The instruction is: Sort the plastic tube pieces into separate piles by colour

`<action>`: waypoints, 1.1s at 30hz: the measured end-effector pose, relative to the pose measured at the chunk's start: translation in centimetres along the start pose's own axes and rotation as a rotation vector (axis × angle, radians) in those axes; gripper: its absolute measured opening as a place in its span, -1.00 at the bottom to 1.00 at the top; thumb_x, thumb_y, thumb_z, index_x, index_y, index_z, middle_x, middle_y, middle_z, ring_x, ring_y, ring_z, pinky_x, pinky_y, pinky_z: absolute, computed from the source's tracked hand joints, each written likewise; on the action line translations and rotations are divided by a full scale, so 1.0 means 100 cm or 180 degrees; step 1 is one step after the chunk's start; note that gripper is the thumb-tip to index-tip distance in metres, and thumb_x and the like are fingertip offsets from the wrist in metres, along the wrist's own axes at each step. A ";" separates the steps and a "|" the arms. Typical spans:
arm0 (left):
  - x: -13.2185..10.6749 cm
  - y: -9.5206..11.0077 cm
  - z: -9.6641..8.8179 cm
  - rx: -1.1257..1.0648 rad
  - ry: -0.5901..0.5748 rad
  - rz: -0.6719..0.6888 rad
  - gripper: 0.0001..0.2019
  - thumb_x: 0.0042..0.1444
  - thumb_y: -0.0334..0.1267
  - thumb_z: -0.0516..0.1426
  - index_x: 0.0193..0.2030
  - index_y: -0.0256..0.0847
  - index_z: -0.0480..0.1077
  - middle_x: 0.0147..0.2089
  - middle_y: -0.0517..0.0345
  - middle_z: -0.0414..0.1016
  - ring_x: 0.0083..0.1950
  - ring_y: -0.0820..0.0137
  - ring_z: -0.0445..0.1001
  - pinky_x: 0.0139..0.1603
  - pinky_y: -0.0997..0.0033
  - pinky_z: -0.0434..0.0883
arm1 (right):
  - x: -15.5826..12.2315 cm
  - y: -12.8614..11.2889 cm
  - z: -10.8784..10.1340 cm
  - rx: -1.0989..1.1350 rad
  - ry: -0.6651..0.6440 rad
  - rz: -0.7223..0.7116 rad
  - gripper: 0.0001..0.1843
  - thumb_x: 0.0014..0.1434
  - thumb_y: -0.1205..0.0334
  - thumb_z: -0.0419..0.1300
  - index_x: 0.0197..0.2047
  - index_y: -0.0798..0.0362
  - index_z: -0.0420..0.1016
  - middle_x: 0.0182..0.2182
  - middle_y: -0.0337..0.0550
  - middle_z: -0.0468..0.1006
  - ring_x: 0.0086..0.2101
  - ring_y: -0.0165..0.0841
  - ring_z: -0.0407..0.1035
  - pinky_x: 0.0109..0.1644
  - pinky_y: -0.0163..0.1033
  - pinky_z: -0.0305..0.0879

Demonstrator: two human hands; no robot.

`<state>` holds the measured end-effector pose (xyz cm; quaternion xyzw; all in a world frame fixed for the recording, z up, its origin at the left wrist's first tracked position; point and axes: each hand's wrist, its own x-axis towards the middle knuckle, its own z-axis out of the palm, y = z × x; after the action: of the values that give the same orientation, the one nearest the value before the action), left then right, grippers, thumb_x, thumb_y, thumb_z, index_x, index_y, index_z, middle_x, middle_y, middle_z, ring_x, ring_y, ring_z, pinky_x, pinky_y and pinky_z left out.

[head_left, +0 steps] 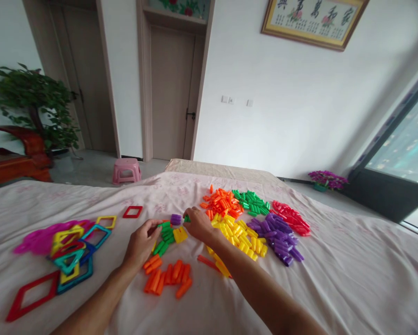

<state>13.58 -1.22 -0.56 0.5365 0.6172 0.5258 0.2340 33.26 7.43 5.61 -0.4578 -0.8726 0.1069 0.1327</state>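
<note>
Fingers [192, 215] of the right hand [199, 225] are drawn together on a small green piece [186, 218], pinching it at the two o'clock edge of a cluster of joined pieces [167, 233] in green, purple and yellow. That hand lies palm down with the wrist nearly straight, and its forearm comes in from five o'clock across the bedsheet [334, 279]. The left hand [141, 242] sits at nine o'clock of the cluster, knuckles up and fingers curled inward, with the thumb reaching toward the green part. Whether it actually grips the cluster cannot be told. Its forearm enters from seven o'clock. The cluster rests on the sheet between the two hands, close to the middle of the view. Loose orange pieces [169, 277] lie at six o'clock of it, just beside the left wrist. Sorted heaps spread out from the right hand: a yellow pile [242, 235] at three o'clock, an orange pile [221, 204] at one o'clock, then a green pile [252, 201], a purple pile [279, 235] and a red pile [293, 216] further out. Coloured frame tiles [72, 251] are stacked well apart at nine o'clock.
</note>
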 end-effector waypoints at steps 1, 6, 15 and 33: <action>0.000 0.001 0.000 -0.0077 0.0011 -0.0010 -0.68 0.11 -0.03 0.13 -0.09 -0.18 0.46 -0.11 0.06 0.62 -0.10 0.25 0.58 -0.04 0.31 0.47 | -0.002 -0.001 -0.002 0.0074 0.0041 -0.0021 -0.69 0.11 0.25 0.16 -0.04 0.02 0.50 -0.09 -0.06 0.53 -0.11 -0.28 0.43 -0.13 -0.27 0.26; -0.005 0.010 0.002 -0.0539 -0.0217 -0.0077 -0.63 0.10 0.00 0.17 -0.05 -0.21 0.43 -0.09 0.02 0.61 -0.11 0.25 0.59 -0.10 0.32 0.51 | -0.012 -0.014 -0.005 0.0368 0.0094 -0.0308 -0.70 0.10 0.25 0.19 -0.07 0.02 0.54 -0.19 -0.10 0.57 -0.17 -0.31 0.43 -0.14 -0.30 0.24; -0.008 0.012 0.004 -0.0582 -0.0384 0.0003 -0.58 0.05 0.06 0.21 -0.05 -0.18 0.45 -0.06 0.02 0.61 -0.05 0.23 0.59 -0.03 0.29 0.51 | -0.023 -0.018 0.000 0.0599 0.0167 -0.0546 -0.79 0.11 0.14 0.27 -0.18 0.02 0.58 -0.30 -0.18 0.58 -0.31 -0.37 0.41 -0.29 -0.35 0.17; 0.006 -0.009 -0.008 0.0479 0.0742 0.0037 -0.57 -0.01 -0.21 0.07 0.03 -0.18 0.44 0.01 0.02 0.48 -0.05 0.27 0.49 -0.12 0.32 0.47 | -0.053 0.141 -0.103 -0.0188 0.1675 0.1419 -0.57 0.22 0.22 0.13 0.16 0.01 0.41 0.07 0.01 0.43 -0.18 -0.30 0.47 -0.13 -0.26 0.30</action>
<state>12.36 -0.85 -0.96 0.4913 0.6748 0.5381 0.1169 50.42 11.56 10.25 -0.6528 -0.6897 -0.0137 0.3131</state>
